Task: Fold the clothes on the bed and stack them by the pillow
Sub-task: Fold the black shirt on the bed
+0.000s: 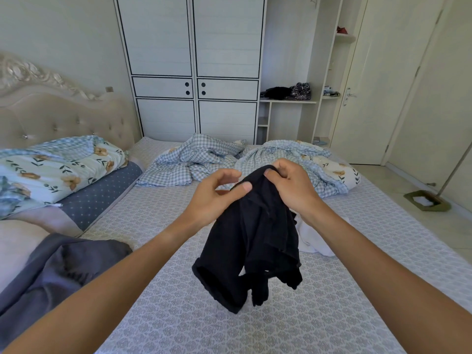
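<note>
Both grips, left hand (pixel 217 192) and right hand (pixel 288 185), pinch the black garment (pixel 255 241) above the bed (pixel 255 328); next, spreading it flat.

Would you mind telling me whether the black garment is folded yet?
Not folded. The black garment hangs bunched and loose above the bed, pinched at its top by the left hand and right hand.

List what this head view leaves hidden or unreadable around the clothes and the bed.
- White garment: mostly covered by the black garment and the right hand; its type is unclear.
- Black garment: bunched while both hands hold it up, left hand pinching its edge; its type is unclear.
- Grey cloth: cut off by the left edge.
- Items on the shelf: too small to identify.
</note>
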